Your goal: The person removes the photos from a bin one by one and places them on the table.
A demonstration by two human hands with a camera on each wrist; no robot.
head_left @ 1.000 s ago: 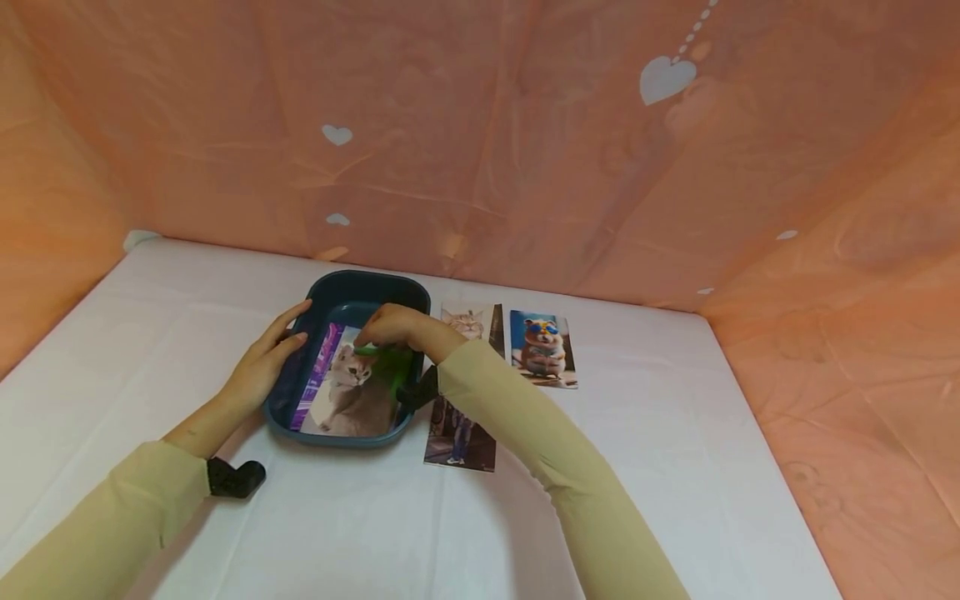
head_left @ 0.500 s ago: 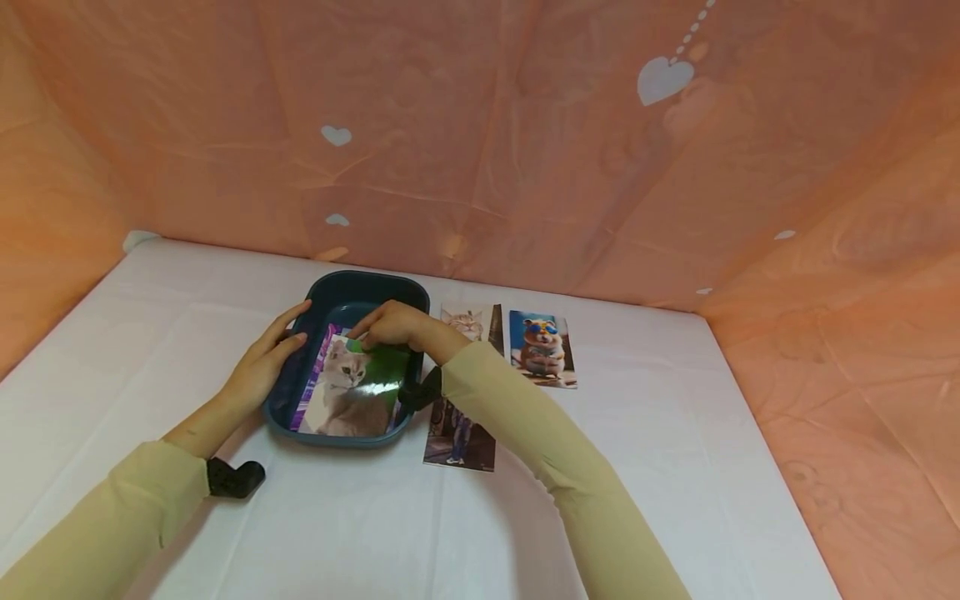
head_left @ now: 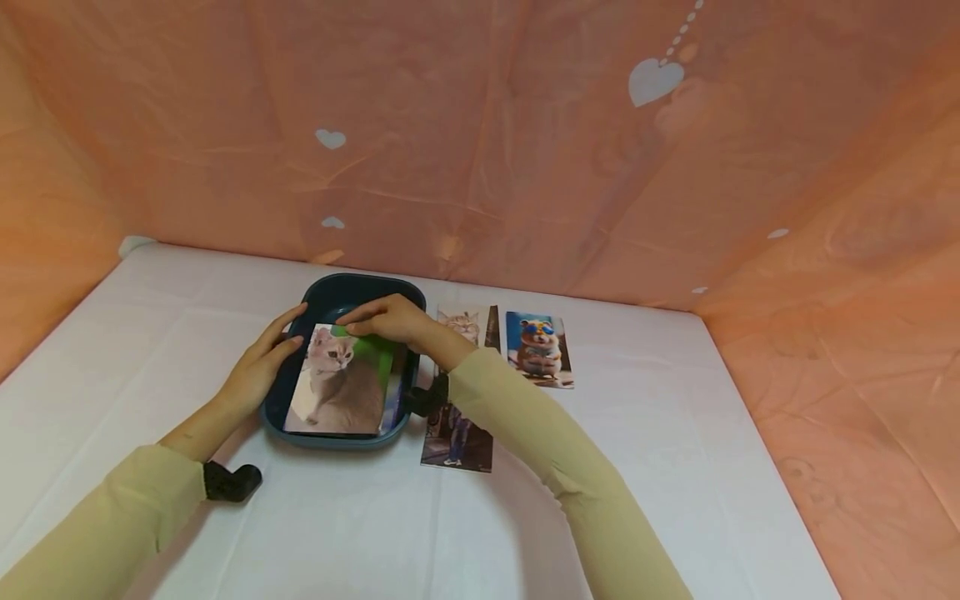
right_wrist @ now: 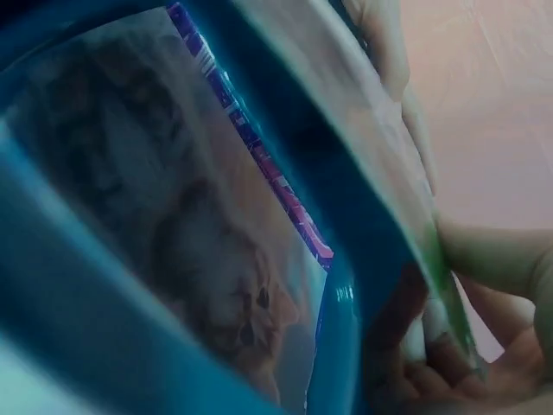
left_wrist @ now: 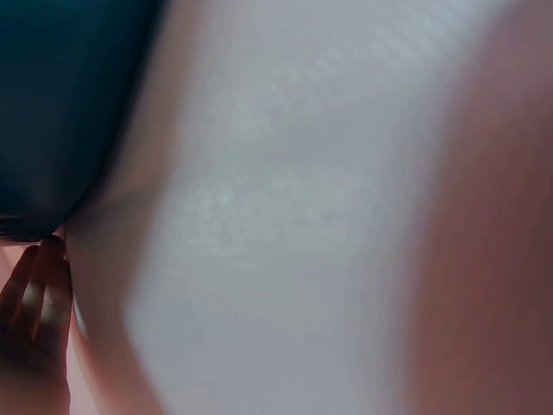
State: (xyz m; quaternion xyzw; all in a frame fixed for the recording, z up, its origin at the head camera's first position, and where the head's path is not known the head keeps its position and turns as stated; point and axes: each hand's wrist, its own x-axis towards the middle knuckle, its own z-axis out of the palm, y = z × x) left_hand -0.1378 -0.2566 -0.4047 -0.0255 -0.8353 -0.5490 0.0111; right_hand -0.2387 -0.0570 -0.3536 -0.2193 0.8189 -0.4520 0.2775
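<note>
A dark teal tray (head_left: 341, 443) stands on the table, and my left hand (head_left: 255, 367) grips its left rim, thumb and fingers at the edge. In the left wrist view, fingertips (left_wrist: 47, 251) meet the tray's outer side. My right hand (head_left: 393, 321) pinches the top edge of a cat photo (head_left: 337, 383) between thumb and fingers. In the right wrist view, this photo tilts up off the tray's floor. Beneath it lies another picture (right_wrist: 207, 251) with a purple strip along its edge; the head view mostly hides that one.
Right of the tray, a hamster picture (head_left: 538, 350) lies flat on the white tabletop (head_left: 630, 467). Nearer the tray are more pictures (head_left: 456, 442), partly covered by my right forearm. An orange curtain with hearts (head_left: 450, 150) rises behind the table.
The cat photo has come up from the tray and shifted slightly left, pinched by my right hand. Its purple-edged neighbour is now covered in the head view. My left hand stays on the rim.
</note>
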